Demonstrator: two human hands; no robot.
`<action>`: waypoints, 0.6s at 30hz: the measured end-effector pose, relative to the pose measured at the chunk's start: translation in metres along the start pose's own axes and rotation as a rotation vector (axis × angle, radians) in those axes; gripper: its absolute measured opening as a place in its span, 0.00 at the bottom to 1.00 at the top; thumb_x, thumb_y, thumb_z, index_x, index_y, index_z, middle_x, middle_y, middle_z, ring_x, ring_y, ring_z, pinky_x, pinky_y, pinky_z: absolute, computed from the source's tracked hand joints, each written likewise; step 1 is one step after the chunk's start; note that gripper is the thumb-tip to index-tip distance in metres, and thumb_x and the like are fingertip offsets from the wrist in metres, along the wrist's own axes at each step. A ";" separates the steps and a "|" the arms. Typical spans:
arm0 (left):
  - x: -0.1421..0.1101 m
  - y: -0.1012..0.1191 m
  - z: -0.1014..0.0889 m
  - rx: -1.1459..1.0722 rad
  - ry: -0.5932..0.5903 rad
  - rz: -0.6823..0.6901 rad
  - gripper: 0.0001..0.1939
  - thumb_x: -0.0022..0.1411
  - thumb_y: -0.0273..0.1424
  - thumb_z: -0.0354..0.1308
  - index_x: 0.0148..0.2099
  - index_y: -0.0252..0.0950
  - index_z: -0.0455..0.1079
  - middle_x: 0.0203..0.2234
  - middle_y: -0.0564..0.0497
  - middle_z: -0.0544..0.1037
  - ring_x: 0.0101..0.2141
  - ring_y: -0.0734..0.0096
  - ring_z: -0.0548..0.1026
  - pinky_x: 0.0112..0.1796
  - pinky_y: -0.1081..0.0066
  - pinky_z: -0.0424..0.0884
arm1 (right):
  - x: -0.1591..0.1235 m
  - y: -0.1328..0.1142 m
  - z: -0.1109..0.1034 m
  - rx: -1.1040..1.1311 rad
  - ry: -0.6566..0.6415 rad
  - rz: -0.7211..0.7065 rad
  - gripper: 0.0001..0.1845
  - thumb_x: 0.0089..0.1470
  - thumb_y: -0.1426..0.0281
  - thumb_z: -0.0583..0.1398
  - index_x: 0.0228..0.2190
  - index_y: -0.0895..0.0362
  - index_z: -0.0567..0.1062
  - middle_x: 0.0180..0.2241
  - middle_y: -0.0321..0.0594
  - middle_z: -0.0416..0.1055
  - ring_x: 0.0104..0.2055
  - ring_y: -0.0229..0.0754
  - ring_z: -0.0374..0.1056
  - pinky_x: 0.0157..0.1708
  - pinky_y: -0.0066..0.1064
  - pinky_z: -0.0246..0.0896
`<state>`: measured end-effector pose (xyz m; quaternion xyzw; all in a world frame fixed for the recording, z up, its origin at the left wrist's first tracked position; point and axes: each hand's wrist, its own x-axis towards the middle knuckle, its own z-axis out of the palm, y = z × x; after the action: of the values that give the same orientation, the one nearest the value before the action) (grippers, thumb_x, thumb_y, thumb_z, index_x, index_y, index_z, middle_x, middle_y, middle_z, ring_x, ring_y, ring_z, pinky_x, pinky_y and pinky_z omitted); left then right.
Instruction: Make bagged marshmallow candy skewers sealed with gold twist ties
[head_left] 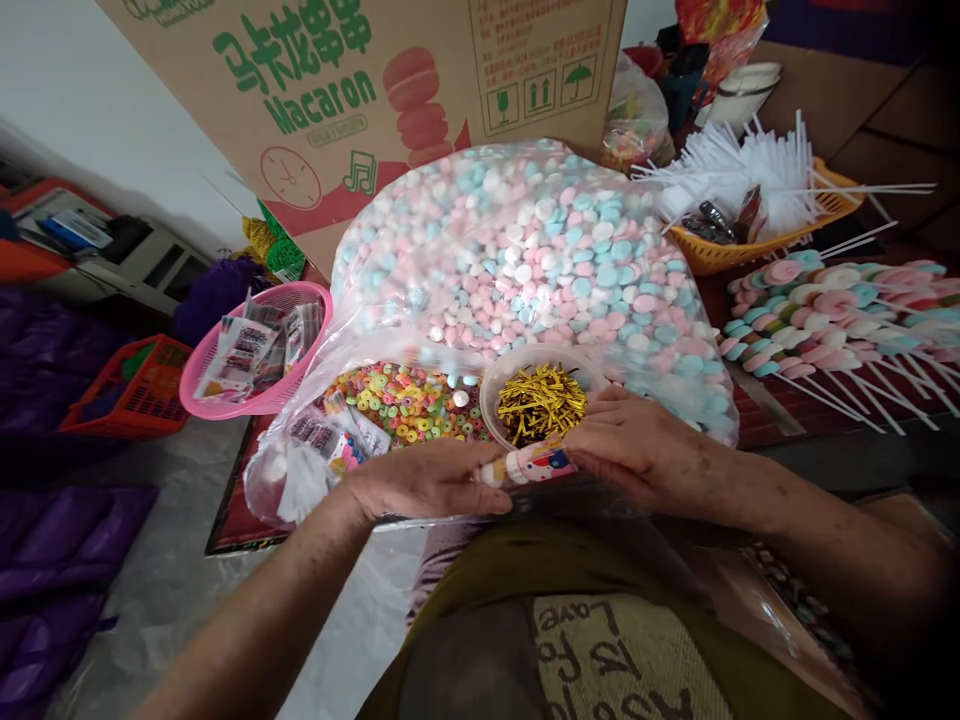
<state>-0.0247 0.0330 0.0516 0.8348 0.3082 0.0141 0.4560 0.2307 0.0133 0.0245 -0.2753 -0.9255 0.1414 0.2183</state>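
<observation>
A small printed plastic sleeve with pale marshmallow pieces inside, a bagged marshmallow skewer, lies level between my hands, just above my lap. My left hand closes on its left end, thumb on the near side. Around the right end are the curled fingers of my right hand, which hide that end. Right behind it stands a clear round tub full of gold twist ties. Colourful ring-shaped candies are spread to the left of the tub, with printed sleeves beside them.
A large clear bag of pink, blue and white marshmallows fills the table's middle, before a cardboard box. At left sits a pink basket of sleeves. To the right are a yellow basket of white sticks and finished marshmallow skewers.
</observation>
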 end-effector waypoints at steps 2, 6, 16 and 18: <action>0.002 -0.003 0.010 -0.237 -0.149 -0.069 0.17 0.66 0.44 0.47 0.50 0.39 0.64 0.28 0.53 0.74 0.25 0.73 0.73 0.25 0.75 0.68 | 0.002 -0.003 -0.005 0.021 0.007 -0.009 0.13 0.62 0.73 0.49 0.29 0.58 0.70 0.25 0.38 0.68 0.29 0.39 0.59 0.33 0.31 0.50; 0.013 -0.004 0.036 -0.469 -0.114 -0.161 0.18 0.65 0.47 0.46 0.43 0.37 0.61 0.23 0.56 0.66 0.20 0.77 0.64 0.21 0.76 0.62 | 0.013 -0.012 -0.005 0.162 0.055 0.038 0.12 0.58 0.77 0.49 0.43 0.61 0.65 0.35 0.44 0.69 0.37 0.40 0.63 0.36 0.30 0.58; 0.028 0.003 0.071 -0.869 0.338 -0.307 0.16 0.61 0.45 0.49 0.39 0.37 0.64 0.24 0.54 0.70 0.18 0.78 0.66 0.18 0.78 0.55 | 0.011 0.000 0.012 0.492 0.361 0.530 0.22 0.59 0.61 0.51 0.54 0.54 0.62 0.41 0.43 0.67 0.44 0.44 0.65 0.43 0.37 0.64; 0.028 0.000 0.071 -0.820 0.400 -0.308 0.16 0.61 0.44 0.49 0.39 0.36 0.65 0.24 0.54 0.70 0.19 0.78 0.66 0.18 0.78 0.57 | 0.006 -0.002 0.020 0.595 0.261 0.628 0.20 0.56 0.58 0.55 0.47 0.55 0.68 0.33 0.39 0.69 0.35 0.42 0.66 0.35 0.33 0.64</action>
<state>0.0191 -0.0056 0.0031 0.5119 0.4788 0.2271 0.6761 0.2158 0.0120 0.0104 -0.4837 -0.6808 0.4248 0.3494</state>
